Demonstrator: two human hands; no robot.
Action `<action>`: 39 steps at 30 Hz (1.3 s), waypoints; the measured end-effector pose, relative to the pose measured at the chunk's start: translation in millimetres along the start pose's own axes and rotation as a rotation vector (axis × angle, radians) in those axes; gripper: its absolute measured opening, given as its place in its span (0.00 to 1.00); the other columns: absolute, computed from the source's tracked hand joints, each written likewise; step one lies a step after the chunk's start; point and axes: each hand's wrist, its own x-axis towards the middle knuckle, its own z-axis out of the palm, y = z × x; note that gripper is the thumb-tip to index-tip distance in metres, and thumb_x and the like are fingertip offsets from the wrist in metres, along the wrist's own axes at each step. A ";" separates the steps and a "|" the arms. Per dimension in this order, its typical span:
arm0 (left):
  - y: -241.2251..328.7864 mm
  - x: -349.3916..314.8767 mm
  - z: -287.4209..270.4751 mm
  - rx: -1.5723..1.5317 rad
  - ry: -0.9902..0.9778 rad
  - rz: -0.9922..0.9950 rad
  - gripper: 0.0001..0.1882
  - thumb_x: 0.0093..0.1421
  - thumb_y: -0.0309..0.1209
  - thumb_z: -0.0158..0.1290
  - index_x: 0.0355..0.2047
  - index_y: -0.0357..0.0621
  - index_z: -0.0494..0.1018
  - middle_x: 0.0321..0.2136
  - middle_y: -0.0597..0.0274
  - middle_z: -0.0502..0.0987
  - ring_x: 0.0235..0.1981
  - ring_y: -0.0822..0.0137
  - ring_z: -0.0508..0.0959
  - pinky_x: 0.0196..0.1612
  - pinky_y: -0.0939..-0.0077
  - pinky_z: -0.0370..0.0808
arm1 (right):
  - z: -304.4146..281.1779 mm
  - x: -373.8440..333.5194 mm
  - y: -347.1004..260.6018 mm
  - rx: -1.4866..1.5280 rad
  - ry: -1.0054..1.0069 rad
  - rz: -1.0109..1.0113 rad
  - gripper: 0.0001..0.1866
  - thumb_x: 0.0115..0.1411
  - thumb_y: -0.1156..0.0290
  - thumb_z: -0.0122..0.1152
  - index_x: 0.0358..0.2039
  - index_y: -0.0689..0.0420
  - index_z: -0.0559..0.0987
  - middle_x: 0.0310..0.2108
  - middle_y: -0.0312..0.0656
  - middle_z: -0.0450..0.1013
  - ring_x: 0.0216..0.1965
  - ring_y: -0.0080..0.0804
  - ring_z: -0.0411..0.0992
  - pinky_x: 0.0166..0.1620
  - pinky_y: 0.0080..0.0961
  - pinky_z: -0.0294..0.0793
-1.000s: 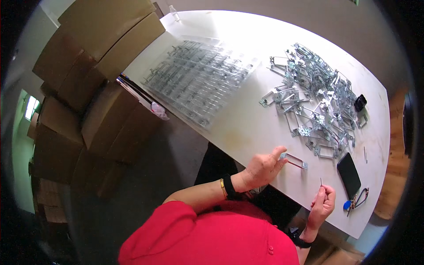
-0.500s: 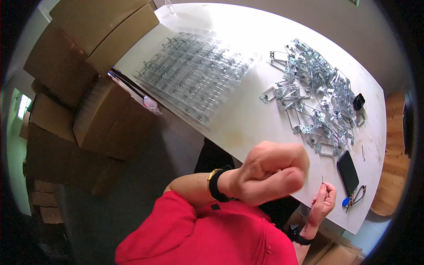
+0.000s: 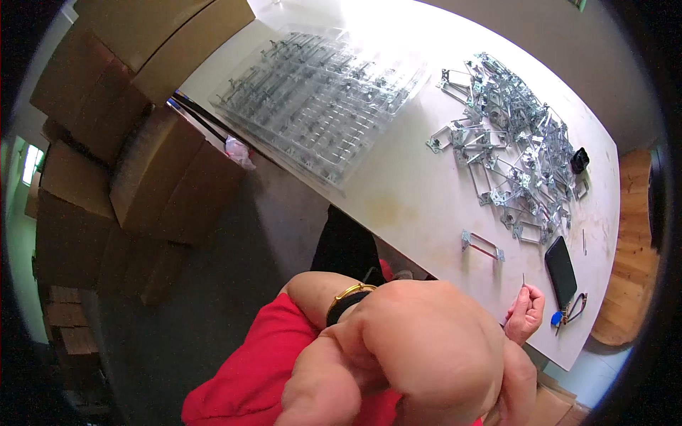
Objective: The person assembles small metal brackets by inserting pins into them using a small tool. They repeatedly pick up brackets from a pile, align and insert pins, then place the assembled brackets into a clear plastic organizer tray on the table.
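My left hand [image 3: 433, 341] is raised very close to the camera, large and slightly blurred. Its thumb stands apart from the bent fingers; I see nothing held in it, though the fingertips run out of sight at the lower edge. At the table's near right edge, my right hand [image 3: 524, 317] pinches a thin metal pin [image 3: 523, 279] between thumb and finger, its tip pointing up. Just beyond the two hands, a single metal bracket [image 3: 484, 247] with a long bar and plates at both ends lies on the white table [image 3: 405, 234].
A heap of similar metal brackets [image 3: 522, 153] covers the right side. Clear plastic trays [image 3: 312, 106] filled with metal parts lie far left. A black phone [image 3: 561, 272], keys with a blue tag [image 3: 557, 319] and a small black object [image 3: 580, 160] lie right. Cardboard boxes [image 3: 170, 177] are stacked left.
My left hand has come up closer to the camera and from a fist has spread its thumb from the fingers. The single bracket has come into sight. My right hand still pinches the pin.
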 end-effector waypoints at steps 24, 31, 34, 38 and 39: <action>34.1 -3.0 -115.4 1.165 0.230 -0.851 0.06 0.76 0.28 0.54 0.46 0.39 0.72 0.26 0.68 0.75 0.23 0.80 0.71 0.26 0.85 0.64 | 9.4 -2.6 -22.7 -0.016 0.005 0.047 0.05 0.75 0.71 0.62 0.47 0.58 0.80 0.24 0.25 0.69 0.23 0.10 0.64 0.26 0.13 0.61; 18.7 -66.6 -172.0 2.003 -0.599 -0.493 0.17 0.67 0.22 0.60 0.56 0.38 0.76 0.24 0.52 0.77 0.23 0.56 0.80 0.29 0.63 0.77 | 10.9 -2.0 -23.2 0.018 -0.026 0.017 0.05 0.75 0.72 0.63 0.46 0.59 0.80 0.23 0.25 0.71 0.23 0.10 0.65 0.26 0.14 0.63; 8.3 -82.8 -183.9 2.074 -0.692 -0.582 0.20 0.67 0.26 0.61 0.58 0.39 0.75 0.30 0.48 0.81 0.26 0.49 0.82 0.30 0.58 0.78 | 11.2 -3.3 -25.1 0.012 -0.023 0.029 0.05 0.75 0.72 0.63 0.46 0.59 0.80 0.23 0.25 0.71 0.23 0.10 0.65 0.27 0.13 0.64; 0.7 -85.1 -190.7 2.200 -0.768 -0.700 0.17 0.67 0.29 0.62 0.54 0.40 0.75 0.35 0.47 0.81 0.28 0.46 0.82 0.31 0.57 0.79 | 9.8 -3.7 -22.8 0.005 -0.028 0.011 0.04 0.75 0.72 0.63 0.45 0.59 0.80 0.23 0.25 0.71 0.23 0.10 0.65 0.27 0.14 0.64; 0.6 -83.4 -192.0 2.195 -0.777 -0.659 0.16 0.67 0.30 0.62 0.52 0.41 0.76 0.36 0.48 0.81 0.28 0.45 0.82 0.32 0.56 0.79 | 9.6 -3.7 -22.0 -0.002 -0.029 0.002 0.04 0.75 0.72 0.63 0.45 0.59 0.80 0.23 0.25 0.71 0.23 0.10 0.65 0.27 0.14 0.64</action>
